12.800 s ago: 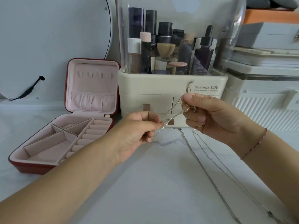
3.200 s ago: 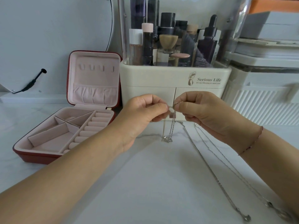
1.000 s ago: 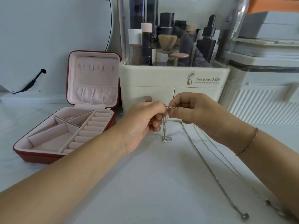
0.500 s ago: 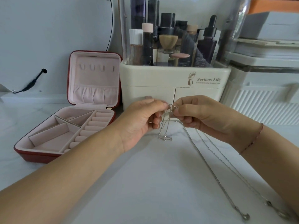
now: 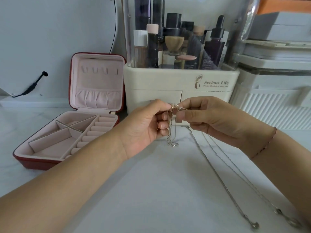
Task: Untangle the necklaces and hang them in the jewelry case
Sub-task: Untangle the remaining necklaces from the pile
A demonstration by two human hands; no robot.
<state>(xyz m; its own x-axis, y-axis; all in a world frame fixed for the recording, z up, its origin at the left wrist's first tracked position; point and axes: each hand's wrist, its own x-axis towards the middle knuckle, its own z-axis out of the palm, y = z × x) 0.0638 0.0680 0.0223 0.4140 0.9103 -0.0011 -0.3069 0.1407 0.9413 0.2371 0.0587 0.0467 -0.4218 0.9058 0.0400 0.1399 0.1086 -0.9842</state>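
Observation:
A thin rose-gold necklace [image 5: 171, 132] hangs bunched between my two hands above the white marble table. My left hand [image 5: 148, 125] pinches its top with curled fingers. My right hand [image 5: 207, 118] pinches the same tangle from the right. The chain's lower loop rests near the table surface. Two silver necklaces [image 5: 217, 172] lie stretched out on the table under my right forearm, running toward the lower right. The red jewelry case [image 5: 33, 158] stands open at the left, its pink lid showing a row of hooks [image 5: 99, 70] with nothing on them.
A cream cosmetics organizer [image 5: 181, 84] full of bottles stands right behind my hands. White and grey storage boxes [image 5: 276, 78] are stacked at the right. A round mirror [image 5: 55, 34] leans on the wall at the left. A thin bracelet circles my right wrist.
Both hands have stayed close together on the rose-gold chain, shifting their pinch slightly at its top. The hanging loop has barely moved. The silver necklaces and the case have not moved.

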